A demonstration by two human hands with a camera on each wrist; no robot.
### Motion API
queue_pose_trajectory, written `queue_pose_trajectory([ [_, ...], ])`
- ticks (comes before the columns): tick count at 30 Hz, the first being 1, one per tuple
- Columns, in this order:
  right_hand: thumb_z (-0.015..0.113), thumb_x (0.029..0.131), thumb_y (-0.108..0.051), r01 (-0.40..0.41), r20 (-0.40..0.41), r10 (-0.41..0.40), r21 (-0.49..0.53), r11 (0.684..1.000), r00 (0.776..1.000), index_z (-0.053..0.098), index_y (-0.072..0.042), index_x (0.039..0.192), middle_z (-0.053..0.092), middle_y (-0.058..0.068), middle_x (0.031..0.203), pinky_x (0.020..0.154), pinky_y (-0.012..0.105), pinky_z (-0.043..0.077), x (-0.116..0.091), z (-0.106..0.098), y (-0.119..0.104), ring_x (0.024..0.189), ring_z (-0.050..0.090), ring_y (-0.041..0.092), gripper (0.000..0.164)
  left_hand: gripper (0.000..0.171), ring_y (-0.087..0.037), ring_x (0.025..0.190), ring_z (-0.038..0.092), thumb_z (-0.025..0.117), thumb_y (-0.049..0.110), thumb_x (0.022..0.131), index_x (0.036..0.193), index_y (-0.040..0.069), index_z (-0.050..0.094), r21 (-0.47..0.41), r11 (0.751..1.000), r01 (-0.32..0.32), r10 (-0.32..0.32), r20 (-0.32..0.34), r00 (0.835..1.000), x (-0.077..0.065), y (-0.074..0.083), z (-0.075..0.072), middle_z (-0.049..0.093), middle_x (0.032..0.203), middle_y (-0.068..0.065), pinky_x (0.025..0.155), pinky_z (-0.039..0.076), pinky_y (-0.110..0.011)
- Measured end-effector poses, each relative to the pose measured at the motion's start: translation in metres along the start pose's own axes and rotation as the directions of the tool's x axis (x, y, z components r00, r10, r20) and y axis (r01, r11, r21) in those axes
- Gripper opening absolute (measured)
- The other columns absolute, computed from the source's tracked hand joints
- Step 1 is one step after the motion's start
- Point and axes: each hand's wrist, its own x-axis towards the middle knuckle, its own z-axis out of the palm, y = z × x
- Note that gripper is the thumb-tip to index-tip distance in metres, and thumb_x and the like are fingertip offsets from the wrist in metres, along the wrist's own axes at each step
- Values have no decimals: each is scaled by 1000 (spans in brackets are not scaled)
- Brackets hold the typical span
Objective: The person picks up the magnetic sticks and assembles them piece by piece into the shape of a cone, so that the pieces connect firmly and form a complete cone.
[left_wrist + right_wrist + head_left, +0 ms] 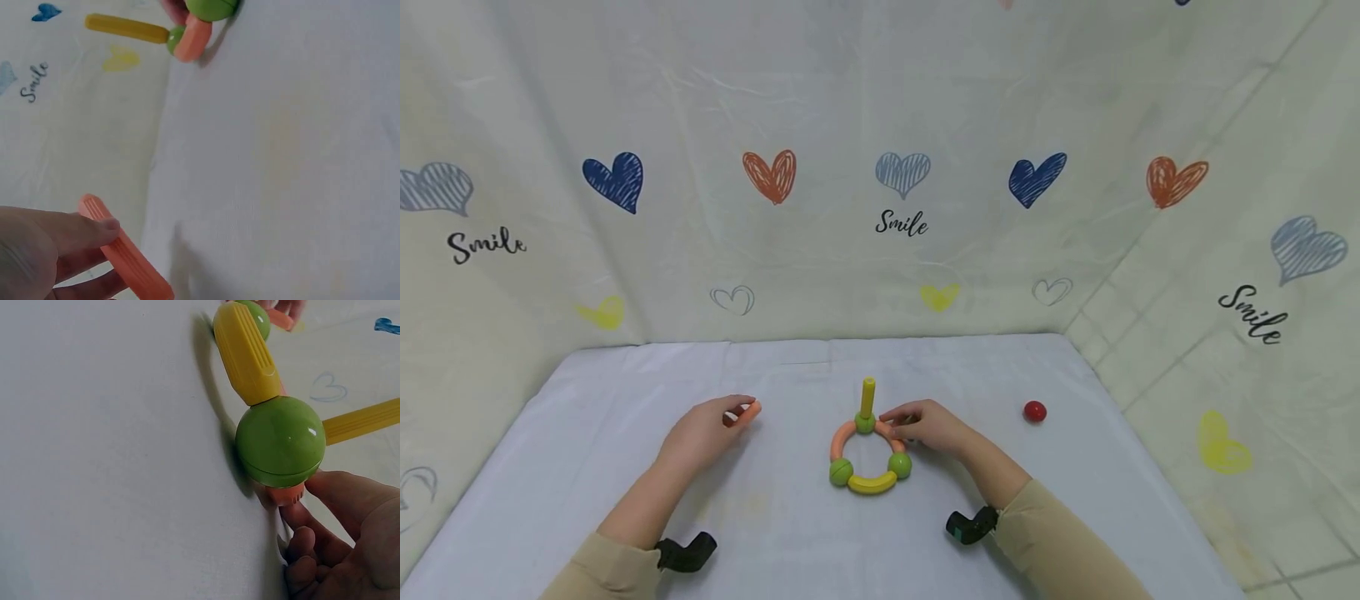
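My left hand (pixel 703 432) pinches a straight orange rod (pixel 128 250) between thumb and fingers, held above the table at the left. In the middle lies a ring of curved bars joined by green balls (pixel 900 465). Two of its bars are orange (pixel 842 439), and the near one is yellow (pixel 872 484). A straight yellow rod (pixel 868 398) rises from the far green ball (pixel 865 423). My right hand (pixel 932 425) pinches the ring's right orange bar; in the right wrist view the green ball (pixel 281 442) partly hides this bar.
A red ball (pixel 1035 411) lies on the white-covered table (pixel 790 542), right of the right hand. Behind the table hangs a pale cloth (pixel 835 275) printed with hearts. A black device (pixel 688 553) is strapped at each wrist.
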Motion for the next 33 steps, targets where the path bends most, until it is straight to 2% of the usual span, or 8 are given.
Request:
queue_pose_trajectory([
  [3,73,90,-25,-2,-3,2,-1,1000,1000,74,-23,117,65,-3,97,68,30,44,-1,0,0,81,53,16,27,42,-18,104,63,61,42,97,136,25,62,-39,999,3,-3,-1,1000,-2,11,3,68,112,7,75,50,-41],
  [8,74,90,-24,-5,-12,5,5,1000,1000,74,-22,118,65,-2,96,67,30,44,-3,-1,0,80,52,16,27,45,-17,106,65,67,29,95,139,31,58,-119,993,-14,15,2,1000,-9,33,10,66,119,7,73,54,-35],
  [10,74,90,-24,-3,-17,3,5,1000,1000,74,-22,118,65,-2,97,68,30,44,-3,-2,1,81,52,17,28,51,-18,107,65,70,21,93,141,30,56,-162,986,-36,38,11,999,-12,42,14,65,121,4,78,54,-35],
  [17,75,89,-24,-6,-28,6,13,1000,1000,74,-22,117,65,-2,100,69,30,43,-3,-2,4,83,52,17,28,50,-14,101,66,75,21,90,136,35,60,-269,960,-78,75,-20,997,-20,75,29,66,117,9,79,55,-35],
  [21,74,90,-25,-13,-23,13,18,1000,1000,75,-22,117,64,-2,98,68,30,43,-2,0,5,81,52,17,27,47,-13,99,66,76,21,89,132,35,61,-328,940,-91,93,-12,996,-25,93,34,66,115,11,79,56,-33],
  [25,74,90,-28,1,-10,0,11,1000,1000,75,-23,117,65,-3,99,69,31,43,1,2,4,82,52,17,28,44,-11,98,66,77,24,88,128,35,61,-335,935,-114,125,12,992,-29,104,37,65,114,11,79,55,-33],
  [33,75,90,-27,-8,-15,8,9,1000,1000,75,-22,116,64,-2,98,70,31,43,2,2,1,83,52,17,27,41,-10,96,65,77,32,87,125,31,61,-305,940,-155,170,21,985,-30,112,42,64,113,13,77,54,-32],
])
